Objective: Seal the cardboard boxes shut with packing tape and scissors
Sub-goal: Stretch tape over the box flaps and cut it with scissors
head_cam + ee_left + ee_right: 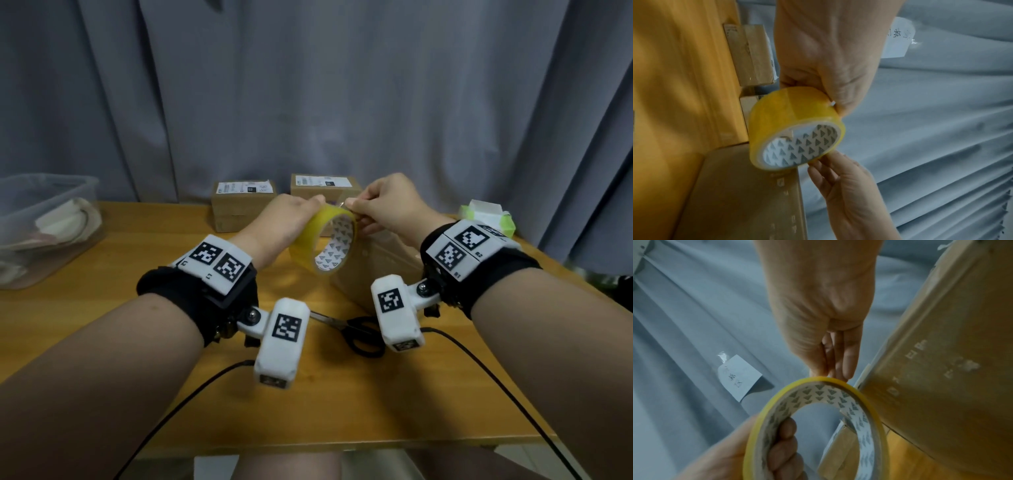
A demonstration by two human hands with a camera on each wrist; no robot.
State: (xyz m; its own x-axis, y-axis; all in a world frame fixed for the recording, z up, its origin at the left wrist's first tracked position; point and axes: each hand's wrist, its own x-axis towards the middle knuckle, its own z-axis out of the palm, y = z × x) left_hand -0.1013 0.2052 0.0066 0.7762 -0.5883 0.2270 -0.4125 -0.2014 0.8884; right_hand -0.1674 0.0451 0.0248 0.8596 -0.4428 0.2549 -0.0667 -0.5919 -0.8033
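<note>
Above wooden table (pixel 137 342): both hands grip tape roll (pixel 310 240), core facing right.

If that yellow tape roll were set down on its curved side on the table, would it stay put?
Probably not. The tape roll is a round hoop, so on its curved side it would likely roll across the smooth wooden table. Its hollow core and thin winding suggest it is light. Laid flat on its open face, it should stay put.

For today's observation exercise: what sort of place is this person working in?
Probably a home or small packing corner, not a warehouse: a wooden table against a grey curtain, labelled cardboard boxes, a clear plastic tub, and scissors.
</note>
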